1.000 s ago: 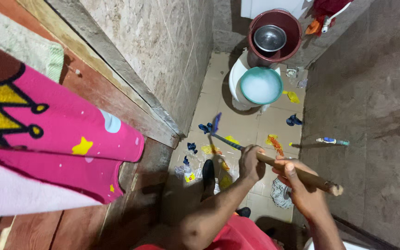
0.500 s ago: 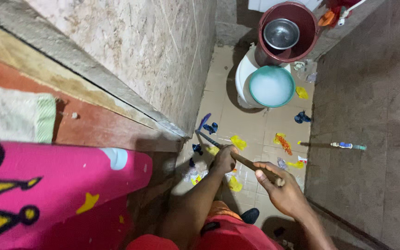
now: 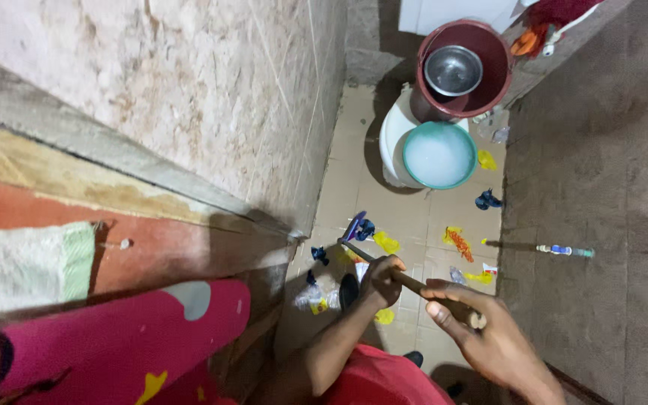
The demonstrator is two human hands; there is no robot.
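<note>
Seen from the head camera, the left hand [image 3: 381,280] and right hand [image 3: 489,337] are both curled tight around a wooden broom handle [image 3: 406,281], its head [image 3: 354,225] down among scattered litter [image 3: 455,238] on the tiled floor [image 3: 421,214]. A hard push could likely knock the teal basin [image 3: 439,155] or maroon bucket [image 3: 463,67] crowding the far corner.

Both hands [image 3: 381,281] [image 3: 481,330] closed, arms extended.

bowl [image 3: 452,70] inside bucket [image 3: 501,60]
</note>
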